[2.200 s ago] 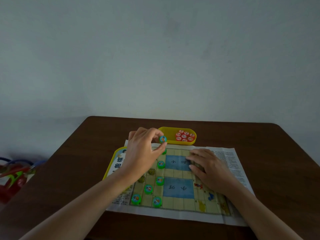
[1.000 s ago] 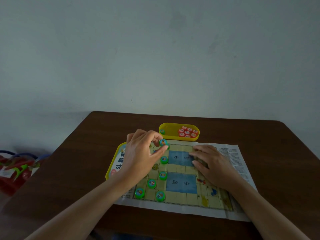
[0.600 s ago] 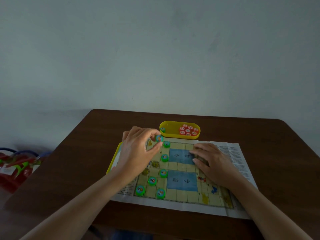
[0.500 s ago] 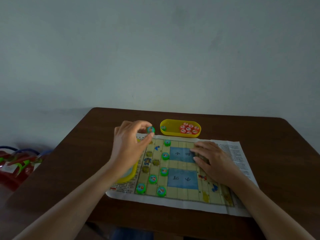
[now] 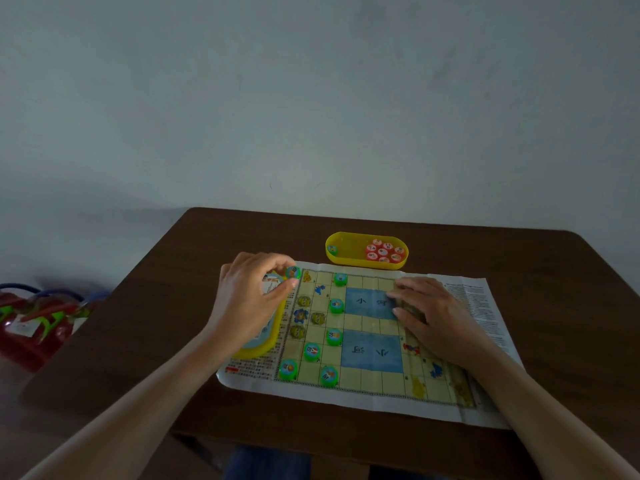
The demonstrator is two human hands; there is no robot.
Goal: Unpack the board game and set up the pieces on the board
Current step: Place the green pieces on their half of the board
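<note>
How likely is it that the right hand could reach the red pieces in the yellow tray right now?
Probably yes. The right hand lies flat on the board, and the red pieces sit uncovered in the open yellow tray just beyond it, with nothing in between.

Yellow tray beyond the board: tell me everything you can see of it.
The yellow tray is a shallow oval dish, plastic by its look, with a low wall. It sits flat on the brown table, open side up, just past the far edge of the paper board; whether they touch is unclear. Round red pieces cluster at its right end, one green piece lies at its left end, the middle bare. Neither the left hand nor the right hand touches it.
</note>
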